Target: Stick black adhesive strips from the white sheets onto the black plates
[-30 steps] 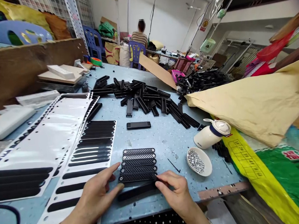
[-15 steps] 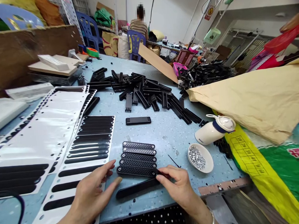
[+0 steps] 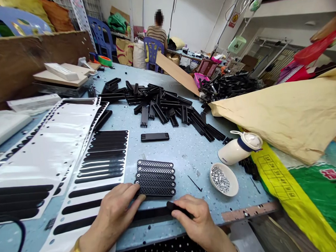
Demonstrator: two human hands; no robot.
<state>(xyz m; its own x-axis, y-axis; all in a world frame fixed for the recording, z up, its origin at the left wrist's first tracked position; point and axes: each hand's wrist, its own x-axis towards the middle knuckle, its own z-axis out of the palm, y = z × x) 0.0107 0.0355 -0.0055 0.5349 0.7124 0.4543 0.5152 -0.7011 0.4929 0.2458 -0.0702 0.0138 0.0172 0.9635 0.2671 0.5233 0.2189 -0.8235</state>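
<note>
Lying flat at the table's [image 3: 185, 147] near edge, a black strip [image 3: 153, 214] is being pinched at its right end by the right hand [image 3: 196, 221]; the left hand [image 3: 116, 213], fingers loosely extended, is pressing its left part, just below stacked mesh grilles [image 3: 155, 177].

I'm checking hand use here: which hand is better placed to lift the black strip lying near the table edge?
Probably the right hand: its fingers already pinch the black strip; the left hand lies over it.

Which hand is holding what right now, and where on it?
Right hand pinches the right end of a long black strip lying on the table edge. Left hand holds nothing; its fingers rest at the left end of the stacked textured black plates.
</note>
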